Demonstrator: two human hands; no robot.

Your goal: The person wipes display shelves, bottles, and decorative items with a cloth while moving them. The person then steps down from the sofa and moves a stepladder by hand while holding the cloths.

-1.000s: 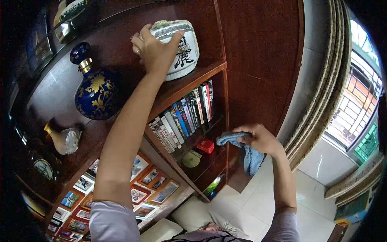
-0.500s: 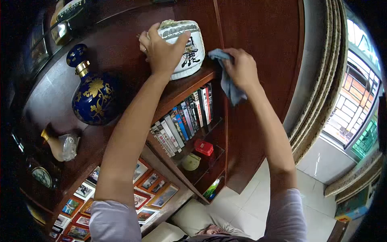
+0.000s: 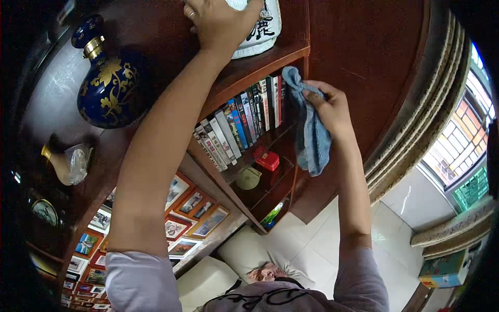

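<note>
Blue cloth (image 3: pixel 314 130), pinched between thumb and fingers of the right hand (image 3: pixel 327 104). Hangs just below the front right corner of the upper shelf (image 3: pixel 270 66), beside the right end of the row of cases (image 3: pixel 241 122). Lies below and to the right of the white jar (image 3: pixel 266 39), apart from it. Long axis steep, with the bunched end pointing up toward that corner and the loose end down, slightly right. Well apart from the left hand (image 3: pixel 221 23), set against the jar, thumb across its front; impossible to say how firmly, with fingers partly out of view.
</note>
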